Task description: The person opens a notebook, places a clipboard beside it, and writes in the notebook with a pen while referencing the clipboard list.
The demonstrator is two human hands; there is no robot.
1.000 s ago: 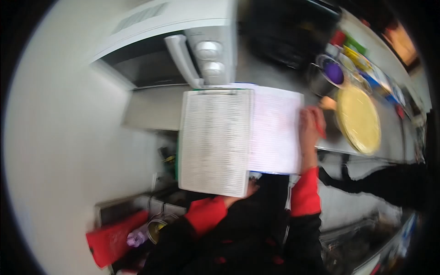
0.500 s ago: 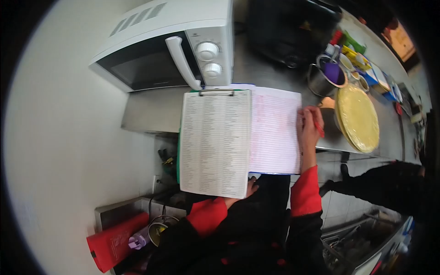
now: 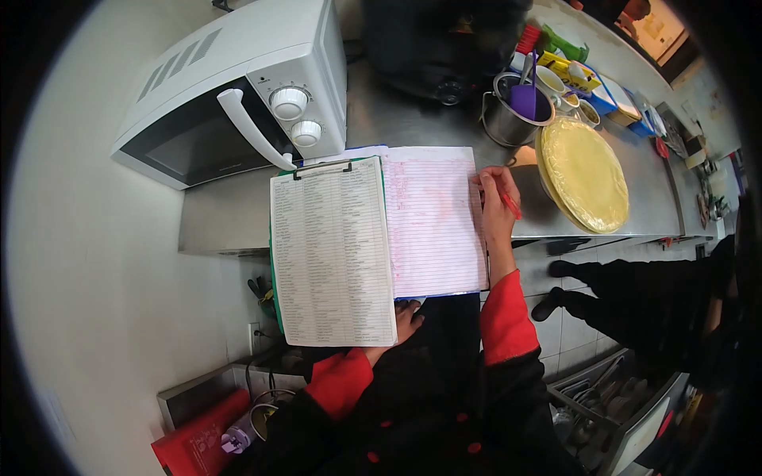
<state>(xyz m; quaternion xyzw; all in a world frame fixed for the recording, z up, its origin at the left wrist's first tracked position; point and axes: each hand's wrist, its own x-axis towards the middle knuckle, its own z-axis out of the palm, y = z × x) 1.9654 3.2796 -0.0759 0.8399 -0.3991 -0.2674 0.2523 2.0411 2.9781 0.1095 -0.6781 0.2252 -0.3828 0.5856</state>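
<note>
A clipboard (image 3: 333, 254) with a printed list in columns lies over the left part of an open lined notebook (image 3: 436, 222), whose right page bears red writing along its left side. My left hand (image 3: 406, 321) is at the clipboard's lower right corner, its fingers partly under the edge and the notebook; what it grips is partly hidden. My right hand (image 3: 498, 198) is closed on a red pen (image 3: 512, 208) at the right edge of the notebook page.
A white microwave (image 3: 238, 103) stands at the back left. On the steel counter (image 3: 397, 111) are a black appliance, a metal pot (image 3: 508, 119) and a yellow wrapped disc (image 3: 587, 174). A person's dark-clothed legs (image 3: 635, 289) are at the right.
The view has shifted, so the papers, microwave and pot appear further left. The clipboard looks slightly more tilted. My right hand keeps the pen at the page edge.
</note>
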